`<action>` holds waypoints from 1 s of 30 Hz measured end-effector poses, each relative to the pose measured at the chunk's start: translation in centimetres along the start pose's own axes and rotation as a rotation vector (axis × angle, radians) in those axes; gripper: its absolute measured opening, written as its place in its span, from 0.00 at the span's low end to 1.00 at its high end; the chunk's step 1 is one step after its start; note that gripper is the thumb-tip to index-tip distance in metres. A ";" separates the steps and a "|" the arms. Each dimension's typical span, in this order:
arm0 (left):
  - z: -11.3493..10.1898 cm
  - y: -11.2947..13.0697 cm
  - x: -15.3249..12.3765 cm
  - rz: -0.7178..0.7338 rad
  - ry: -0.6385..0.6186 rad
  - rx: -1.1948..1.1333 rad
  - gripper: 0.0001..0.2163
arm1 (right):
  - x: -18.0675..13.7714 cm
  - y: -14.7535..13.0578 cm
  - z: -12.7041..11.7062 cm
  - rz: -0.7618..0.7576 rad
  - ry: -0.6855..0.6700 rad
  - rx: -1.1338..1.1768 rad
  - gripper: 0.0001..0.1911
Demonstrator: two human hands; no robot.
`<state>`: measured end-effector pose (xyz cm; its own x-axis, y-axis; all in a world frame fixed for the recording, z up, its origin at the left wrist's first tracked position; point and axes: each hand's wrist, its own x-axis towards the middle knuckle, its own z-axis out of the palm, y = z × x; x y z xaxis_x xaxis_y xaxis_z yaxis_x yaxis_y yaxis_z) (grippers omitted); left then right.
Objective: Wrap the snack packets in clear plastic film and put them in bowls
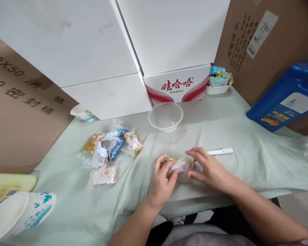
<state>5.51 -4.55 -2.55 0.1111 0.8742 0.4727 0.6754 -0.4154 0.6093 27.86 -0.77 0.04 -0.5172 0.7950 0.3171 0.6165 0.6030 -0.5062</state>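
Note:
A crinkled clear plastic packet [181,167] with gold-coloured edges lies on the green cloth in front of me. My left hand [161,181] grips its left side, with thumb and fingers curled around it. At the packet's right side is my right hand [212,171], its fingers apart and the tips close to the wrapper; whether they touch it is unclear. From behind the right hand sticks out a white plastic handle [222,151], its other end hidden. Beyond the packet stands a clear plastic bowl [166,128].
Several wrapped snacks [115,147] lie in a heap on the left. Paper cups [39,212] tilt at the left side. A blue bottle [279,102] leans at right. Cardboard boxes [23,89] and a white-and-red carton [178,85] border the back, beside a snack-filled white tray [218,89].

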 end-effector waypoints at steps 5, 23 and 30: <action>-0.4 -0.2 -0.1 -0.135 0.102 -0.183 0.06 | 0.0 -2.1 1.5 -0.102 -0.010 0.058 0.12; -16.1 -6.8 -2.4 -0.422 0.690 0.593 0.17 | 0.1 2.1 -0.2 0.201 0.520 0.290 0.14; -26.2 -10.9 -8.2 -0.988 0.537 0.815 0.11 | -0.1 1.2 -0.1 0.199 0.405 0.289 0.10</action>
<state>-21.89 -13.82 3.62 -0.8222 0.4361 0.3657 0.5596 0.7368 0.3794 28.75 -0.14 -0.50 -0.1011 0.8886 0.4475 0.4613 0.4404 -0.7702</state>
